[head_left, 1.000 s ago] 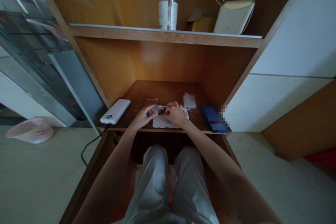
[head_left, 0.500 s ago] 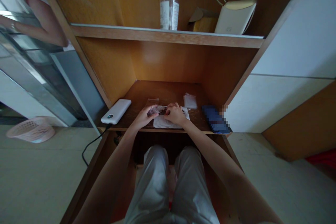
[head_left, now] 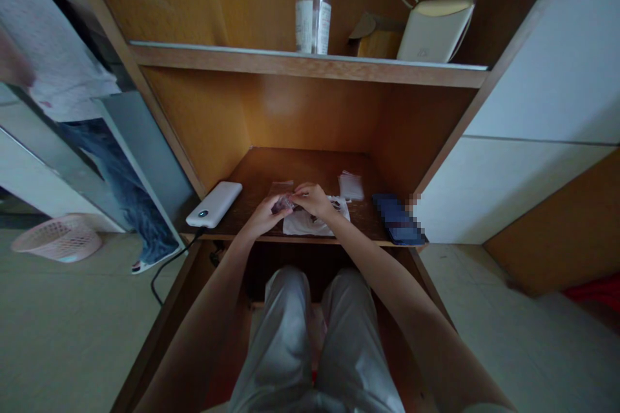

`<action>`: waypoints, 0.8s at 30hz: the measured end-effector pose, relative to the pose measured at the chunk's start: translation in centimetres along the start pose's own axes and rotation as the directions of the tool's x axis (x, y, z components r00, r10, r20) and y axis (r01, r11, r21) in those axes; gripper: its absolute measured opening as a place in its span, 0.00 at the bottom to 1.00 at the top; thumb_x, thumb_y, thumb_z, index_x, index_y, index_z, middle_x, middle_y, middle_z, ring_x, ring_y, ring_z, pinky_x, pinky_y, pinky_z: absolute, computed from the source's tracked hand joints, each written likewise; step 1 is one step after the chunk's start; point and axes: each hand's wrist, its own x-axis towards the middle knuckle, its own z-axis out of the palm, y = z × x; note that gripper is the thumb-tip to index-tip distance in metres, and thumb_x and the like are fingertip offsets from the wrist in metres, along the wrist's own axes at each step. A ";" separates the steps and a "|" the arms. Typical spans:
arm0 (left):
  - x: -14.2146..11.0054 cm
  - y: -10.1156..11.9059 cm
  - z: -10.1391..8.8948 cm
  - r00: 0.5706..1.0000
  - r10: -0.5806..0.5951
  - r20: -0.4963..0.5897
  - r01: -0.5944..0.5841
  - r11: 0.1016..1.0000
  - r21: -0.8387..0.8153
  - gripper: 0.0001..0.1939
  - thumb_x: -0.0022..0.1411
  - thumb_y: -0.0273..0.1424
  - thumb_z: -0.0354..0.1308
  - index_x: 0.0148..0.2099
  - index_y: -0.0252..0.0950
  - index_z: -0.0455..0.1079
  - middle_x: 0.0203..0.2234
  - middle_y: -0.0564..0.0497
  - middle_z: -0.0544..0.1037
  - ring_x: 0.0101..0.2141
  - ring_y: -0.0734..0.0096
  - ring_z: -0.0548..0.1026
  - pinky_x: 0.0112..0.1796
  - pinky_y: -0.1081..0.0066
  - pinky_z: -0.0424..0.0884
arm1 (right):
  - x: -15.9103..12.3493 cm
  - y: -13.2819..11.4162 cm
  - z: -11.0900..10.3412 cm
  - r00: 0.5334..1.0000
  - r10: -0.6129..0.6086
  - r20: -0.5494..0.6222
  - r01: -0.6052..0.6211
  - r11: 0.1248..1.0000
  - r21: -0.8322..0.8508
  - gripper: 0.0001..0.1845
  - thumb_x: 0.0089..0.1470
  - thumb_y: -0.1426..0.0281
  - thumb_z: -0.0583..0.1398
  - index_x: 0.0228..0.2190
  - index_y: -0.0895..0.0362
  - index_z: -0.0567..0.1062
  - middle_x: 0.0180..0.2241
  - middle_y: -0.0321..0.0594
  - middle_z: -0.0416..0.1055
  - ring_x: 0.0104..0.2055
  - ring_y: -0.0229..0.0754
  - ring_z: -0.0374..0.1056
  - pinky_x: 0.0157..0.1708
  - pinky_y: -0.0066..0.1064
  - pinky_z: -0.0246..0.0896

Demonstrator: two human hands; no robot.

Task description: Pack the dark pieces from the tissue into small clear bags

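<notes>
My left hand point(head_left: 263, 215) holds a small clear plastic bag point(head_left: 281, 205) between thumb and fingers, just above the desk surface. The fingers of my right hand point(head_left: 314, 199) are pinched together at the bag's upper right side. Whatever they hold, if anything, is too small to make out. Beneath my right hand lies a white sheet, cloth or paper point(head_left: 303, 226), with small dark bits on it, partly covered by the hand and wrist. Behind my left hand a flat clear bag point(head_left: 281, 187) lies on the wood. A stack of small clear bags point(head_left: 351, 186) is to the right.
A white power bank point(head_left: 214, 205) with a black cable sits at the left, a dark phone point(head_left: 397, 218) at the right. The upper shelf point(head_left: 310, 67) carries a bottle point(head_left: 313, 13) and a cream-coloured case point(head_left: 434, 31). Another person point(head_left: 62, 58) stands at left beside a pink basket point(head_left: 58, 239).
My right hand has lifted from the white sheet and moved left and up to the bag. My left hand stays nearly in place. The other person has stepped further into view.
</notes>
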 end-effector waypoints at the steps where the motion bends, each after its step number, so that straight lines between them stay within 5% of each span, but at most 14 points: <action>1: 0.0 0.1 0.0 1.000 0.001 -0.003 -0.001 1.000 0.000 0.23 0.55 0.41 0.57 0.51 0.35 0.67 0.46 0.43 0.74 0.45 0.60 0.72 0.48 0.61 0.65 | -0.1 0.1 -0.1 1.000 -0.008 -0.006 0.008 1.000 0.008 0.07 0.46 0.70 0.63 0.19 0.55 0.77 0.25 0.36 0.74 0.31 0.36 0.69 0.36 0.27 0.62; 8: -0.1 0.6 -0.2 1.000 0.000 0.016 0.000 1.000 -0.026 0.24 0.57 0.40 0.56 0.54 0.36 0.65 0.49 0.45 0.73 0.46 0.63 0.72 0.47 0.64 0.66 | -1.3 0.7 -2.1 0.997 0.024 -0.075 -0.030 0.997 -0.070 0.07 0.46 0.70 0.63 0.19 0.56 0.76 0.26 0.38 0.74 0.32 0.38 0.70 0.37 0.29 0.61; 14: -0.2 1.1 -0.3 0.999 -0.021 0.044 0.021 1.000 -0.021 0.26 0.57 0.40 0.55 0.55 0.34 0.64 0.48 0.44 0.74 0.40 0.65 0.73 0.45 0.64 0.67 | -3.5 0.4 -4.4 0.994 -0.010 0.108 0.039 0.962 -0.271 0.03 0.45 0.74 0.63 0.23 0.56 0.77 0.32 0.39 0.74 0.41 0.41 0.67 0.48 0.35 0.54; 24: -0.2 0.8 -0.3 0.999 -0.016 0.038 0.016 1.000 0.003 0.26 0.57 0.42 0.54 0.55 0.35 0.64 0.43 0.46 0.75 0.34 0.69 0.72 0.40 0.68 0.67 | -4.9 -0.5 -5.9 0.966 -0.002 0.257 0.116 0.897 -0.426 0.07 0.49 0.75 0.60 0.26 0.55 0.78 0.36 0.41 0.71 0.44 0.41 0.61 0.48 0.35 0.52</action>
